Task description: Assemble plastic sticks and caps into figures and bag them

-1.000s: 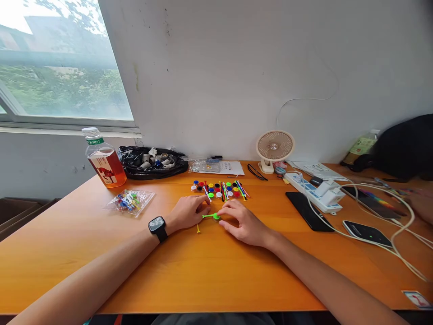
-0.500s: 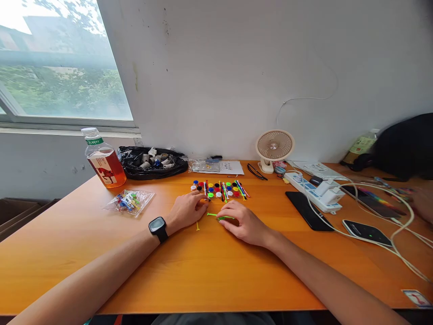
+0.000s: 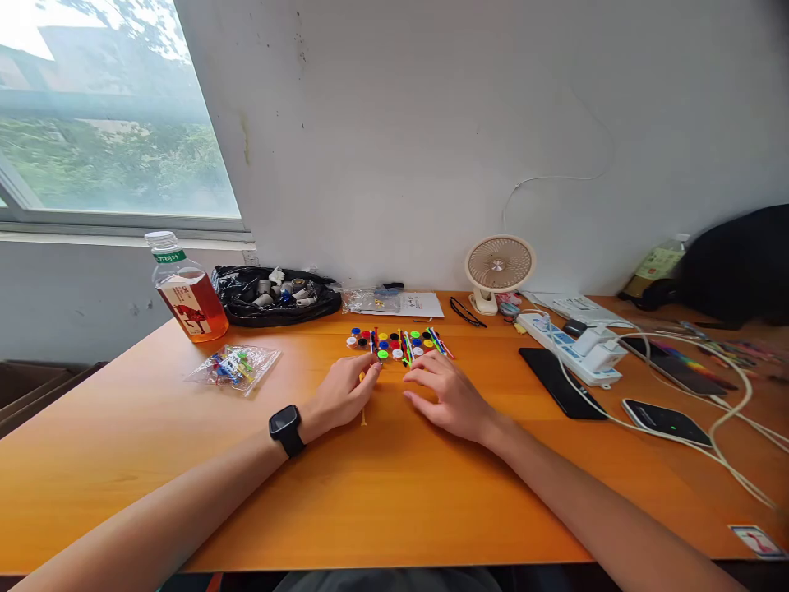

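Note:
My left hand (image 3: 342, 393) rests on the table with thumb and fingers drawn together around a thin yellow plastic stick (image 3: 363, 415), whose lower end shows below the hand. My right hand (image 3: 447, 399) is open, its thumb apart from the fingers and its fingertips close to the front of the colourful pieces. Beyond both hands lie small round discs, among them a green disc (image 3: 383, 355), a white disc (image 3: 397, 354) and a blue disc (image 3: 356, 331). Between the discs lie bundles of thin coloured sticks (image 3: 437, 339). The fingers partly hide the nearest pieces.
A clear bag of coloured pieces (image 3: 237, 368) and a bottle of amber drink (image 3: 194, 300) stand left. Behind are a black plastic bag (image 3: 231, 308) and a small fan (image 3: 500, 265). A power strip (image 3: 570, 349), cables and phones (image 3: 669, 421) lie right.
The bright green stick under my right hand has gone from its former spot; green now shows among the sticks ahead. My right hand has shifted slightly forward and opened.

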Motion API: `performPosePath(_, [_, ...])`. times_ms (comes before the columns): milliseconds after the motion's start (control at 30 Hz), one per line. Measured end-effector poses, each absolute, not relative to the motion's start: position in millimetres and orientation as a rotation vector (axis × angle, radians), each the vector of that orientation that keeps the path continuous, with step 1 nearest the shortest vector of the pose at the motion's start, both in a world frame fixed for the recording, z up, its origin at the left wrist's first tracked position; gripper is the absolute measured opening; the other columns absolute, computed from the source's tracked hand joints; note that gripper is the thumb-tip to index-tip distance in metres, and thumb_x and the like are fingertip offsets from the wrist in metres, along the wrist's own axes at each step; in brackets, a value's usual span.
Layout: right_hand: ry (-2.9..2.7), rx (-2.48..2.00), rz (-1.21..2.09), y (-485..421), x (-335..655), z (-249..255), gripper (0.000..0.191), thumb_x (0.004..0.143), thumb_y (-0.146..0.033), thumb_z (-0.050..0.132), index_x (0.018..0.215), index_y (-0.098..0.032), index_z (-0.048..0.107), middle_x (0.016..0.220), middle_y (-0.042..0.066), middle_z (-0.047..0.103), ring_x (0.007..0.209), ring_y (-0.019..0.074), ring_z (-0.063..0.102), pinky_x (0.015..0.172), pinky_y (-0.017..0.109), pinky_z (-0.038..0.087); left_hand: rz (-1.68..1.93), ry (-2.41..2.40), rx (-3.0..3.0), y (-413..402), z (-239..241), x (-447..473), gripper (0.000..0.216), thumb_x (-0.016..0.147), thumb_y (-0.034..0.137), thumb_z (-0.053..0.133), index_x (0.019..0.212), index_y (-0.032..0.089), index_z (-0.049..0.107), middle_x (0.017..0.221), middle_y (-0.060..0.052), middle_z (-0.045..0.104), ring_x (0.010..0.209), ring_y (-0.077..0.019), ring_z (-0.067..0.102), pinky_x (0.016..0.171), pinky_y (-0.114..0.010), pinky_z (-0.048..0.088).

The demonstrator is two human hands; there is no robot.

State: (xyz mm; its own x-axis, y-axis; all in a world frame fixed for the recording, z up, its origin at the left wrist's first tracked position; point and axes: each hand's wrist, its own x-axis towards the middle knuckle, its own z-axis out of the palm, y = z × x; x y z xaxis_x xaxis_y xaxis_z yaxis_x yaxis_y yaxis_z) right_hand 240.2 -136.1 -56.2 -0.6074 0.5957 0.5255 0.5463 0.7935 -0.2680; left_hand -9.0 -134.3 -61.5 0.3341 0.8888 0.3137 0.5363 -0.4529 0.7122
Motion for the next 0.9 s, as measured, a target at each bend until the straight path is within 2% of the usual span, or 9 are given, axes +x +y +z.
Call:
performPosePath(100, [-2.425, -0.742, 0.298, -147, 233, -55, 0.022, 0.099, -0.025, 0.071, 0.121, -0.024, 0.070, 0.113, 0.008, 0.069, 0.110, 0.0266, 0.059, 0.100, 0.044, 0.051, 0.955, 1.005, 1.735, -131, -67, -8, 0.027, 0.098, 0.035, 0.042, 0.100, 0.017, 0.062, 0.082, -0.003, 0.066, 0.061, -0.0163, 0.065, 0.059, -0.027, 0.051])
performPosePath(233, [-2.498, -0.735, 0.421, -151, 230, -56, 0.030, 0.100, -0.029, 0.073, 0.129, -0.025, 0.070, 0.118, 0.008, 0.069, 0.112, 0.0256, 0.060, 0.100, 0.041, 0.051, 0.874, 0.872, 1.705, -124, -72, -10, 0.023, 0.084, 0.023, 0.051, 0.099, 0.015, 0.065, 0.088, -0.006, 0.070, 0.075, -0.0181, 0.069, 0.069, -0.028, 0.057])
performPosePath(333, [-2.526, -0.749, 0.435, -148, 233, -58, 0.017, 0.100, -0.024, 0.071, 0.116, -0.024, 0.074, 0.114, 0.008, 0.070, 0.109, 0.0250, 0.062, 0.097, 0.039, 0.051, 0.832, 0.817, 1.908, -125, -69, -14, 0.026, 0.077, 0.015, 0.054, 0.099, 0.015, 0.069, 0.093, -0.006, 0.072, 0.082, -0.0171, 0.066, 0.071, -0.026, 0.053])
performPosePath(467, [-2.484, -0.814, 0.483, -145, 237, -57, 0.008, 0.097, -0.017, 0.067, 0.096, -0.022, 0.073, 0.096, 0.005, 0.069, 0.090, 0.0213, 0.064, 0.081, 0.033, 0.051, 0.717, 0.700, 2.141, -132, -64, -16, 0.022, 0.073, 0.014, 0.066, 0.095, 0.016, 0.069, 0.088, -0.002, 0.068, 0.071, -0.0134, 0.056, 0.063, -0.024, 0.045])
performPosePath(567, [-2.483, -0.780, 0.656, -146, 238, -55, 0.005, 0.090, -0.019, 0.076, 0.089, -0.022, 0.072, 0.090, 0.002, 0.069, 0.084, 0.0190, 0.063, 0.076, 0.031, 0.050, 0.678, 0.658, 2.206, -135, -65, -15, 0.020, 0.075, 0.014, 0.067, 0.094, 0.017, 0.070, 0.083, -0.001, 0.067, 0.068, -0.0122, 0.055, 0.061, -0.023, 0.043])
performPosePath(667, [-2.505, -0.750, 0.769, -147, 238, -53, 0.011, 0.084, -0.020, 0.082, 0.088, -0.023, 0.073, 0.095, 0.001, 0.070, 0.088, 0.0188, 0.065, 0.081, 0.031, 0.050, 0.706, 0.724, 2.207, -134, -68, -13, 0.021, 0.081, 0.010, 0.060, 0.097, 0.017, 0.071, 0.085, -0.002, 0.069, 0.066, -0.0113, 0.057, 0.060, -0.022, 0.043])
performPosePath(767, [-2.494, -0.780, 0.798, -147, 237, -53, 0.006, 0.088, -0.019, 0.079, 0.087, -0.022, 0.073, 0.093, 0.001, 0.070, 0.088, 0.0184, 0.065, 0.084, 0.031, 0.050, 0.718, 0.767, 2.203, -131, -69, -14, 0.021, 0.085, 0.011, 0.057, 0.099, 0.016, 0.073, 0.086, -0.003, 0.070, 0.066, -0.0116, 0.057, 0.060, -0.022, 0.043])
performPosePath(900, [-2.449, -0.780, 0.871, -146, 237, -54, 0.006, 0.091, -0.024, 0.077, 0.087, -0.021, 0.073, 0.091, 0.002, 0.071, 0.087, 0.0183, 0.065, 0.081, 0.031, 0.051, 0.688, 0.733, 2.189, -129, -71, -14, 0.019, 0.083, 0.013, 0.063, 0.099, 0.016, 0.073, 0.080, -0.001, 0.068, 0.065, -0.0119, 0.055, 0.059, -0.022, 0.042])
